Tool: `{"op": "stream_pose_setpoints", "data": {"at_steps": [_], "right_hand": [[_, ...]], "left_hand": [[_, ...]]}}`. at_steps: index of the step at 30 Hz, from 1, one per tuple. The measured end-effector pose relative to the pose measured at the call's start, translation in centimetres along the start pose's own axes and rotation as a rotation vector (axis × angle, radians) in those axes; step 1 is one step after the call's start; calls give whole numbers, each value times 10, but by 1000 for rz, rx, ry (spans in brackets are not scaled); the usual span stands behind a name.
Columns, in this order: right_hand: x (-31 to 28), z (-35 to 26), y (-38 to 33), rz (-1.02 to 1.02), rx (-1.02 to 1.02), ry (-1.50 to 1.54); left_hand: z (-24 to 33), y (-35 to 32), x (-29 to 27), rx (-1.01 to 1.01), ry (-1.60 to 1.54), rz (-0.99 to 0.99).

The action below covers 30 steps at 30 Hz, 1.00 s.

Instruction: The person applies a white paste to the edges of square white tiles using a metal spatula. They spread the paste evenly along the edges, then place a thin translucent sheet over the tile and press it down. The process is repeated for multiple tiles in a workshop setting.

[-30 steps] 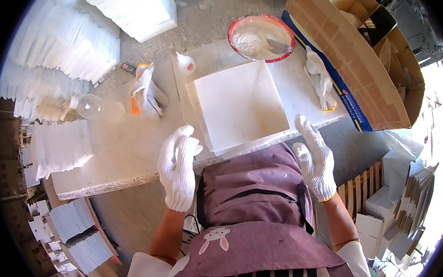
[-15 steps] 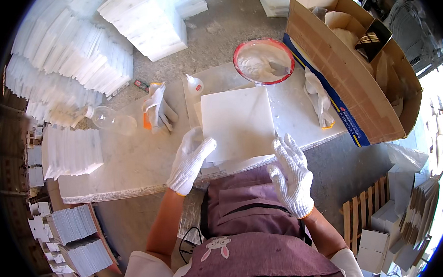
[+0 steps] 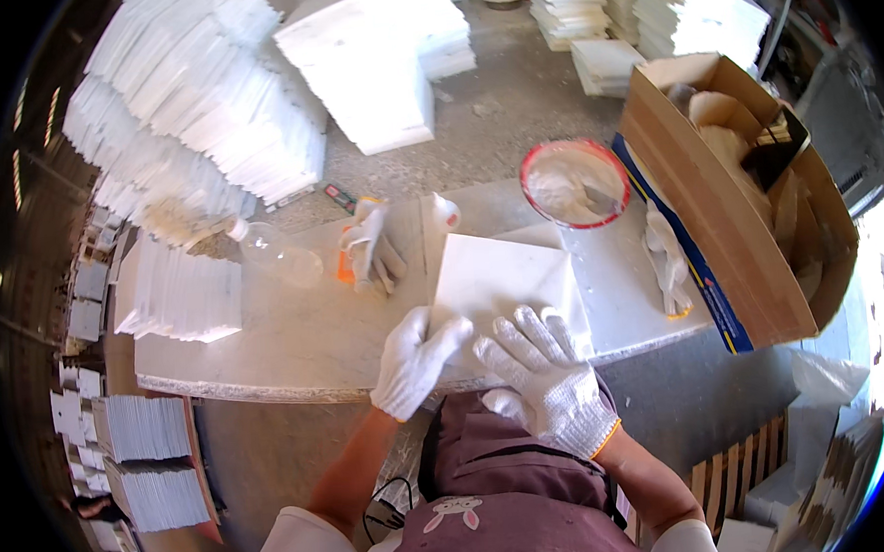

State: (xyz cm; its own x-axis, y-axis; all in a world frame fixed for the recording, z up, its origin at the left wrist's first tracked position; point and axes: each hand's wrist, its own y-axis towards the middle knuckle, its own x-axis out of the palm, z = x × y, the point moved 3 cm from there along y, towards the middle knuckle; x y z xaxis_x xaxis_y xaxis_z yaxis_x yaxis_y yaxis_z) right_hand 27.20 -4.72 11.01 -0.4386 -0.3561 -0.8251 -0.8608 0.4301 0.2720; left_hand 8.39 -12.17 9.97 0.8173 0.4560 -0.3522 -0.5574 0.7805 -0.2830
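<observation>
Pressing left hand (image 3: 415, 362), right hand (image 3: 542, 376) flat, white tile (image 3: 507, 285)

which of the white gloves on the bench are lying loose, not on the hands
Two loose gloves: one left of the white tile on something orange, another beside the red-rimmed bowl. The left hand and right hand wear theirs.

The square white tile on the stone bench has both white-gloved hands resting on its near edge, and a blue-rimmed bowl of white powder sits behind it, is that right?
Not quite: in the head view the bowl of white powder has a red rim, not blue. The rest holds: the gloved left hand and right hand rest on the near edge of the square white tile on the stone bench.
</observation>
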Motion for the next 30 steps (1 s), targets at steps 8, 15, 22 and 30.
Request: {"op": "stream_pose_setpoints", "data": {"at_steps": [8, 15, 22, 30], "right_hand": [[-28, 55, -27, 203, 260, -161], [-37, 31, -34, 420, 263, 8], [-32, 22, -9, 420, 162, 115], [-11, 32, 6, 449, 229, 346]], "left_hand": [[15, -21, 0, 60, -373, 12], [17, -52, -76, 60, -706, 188], [49, -86, -219, 523, -686, 839], [1, -65, -414, 621, -705, 1001]]}}
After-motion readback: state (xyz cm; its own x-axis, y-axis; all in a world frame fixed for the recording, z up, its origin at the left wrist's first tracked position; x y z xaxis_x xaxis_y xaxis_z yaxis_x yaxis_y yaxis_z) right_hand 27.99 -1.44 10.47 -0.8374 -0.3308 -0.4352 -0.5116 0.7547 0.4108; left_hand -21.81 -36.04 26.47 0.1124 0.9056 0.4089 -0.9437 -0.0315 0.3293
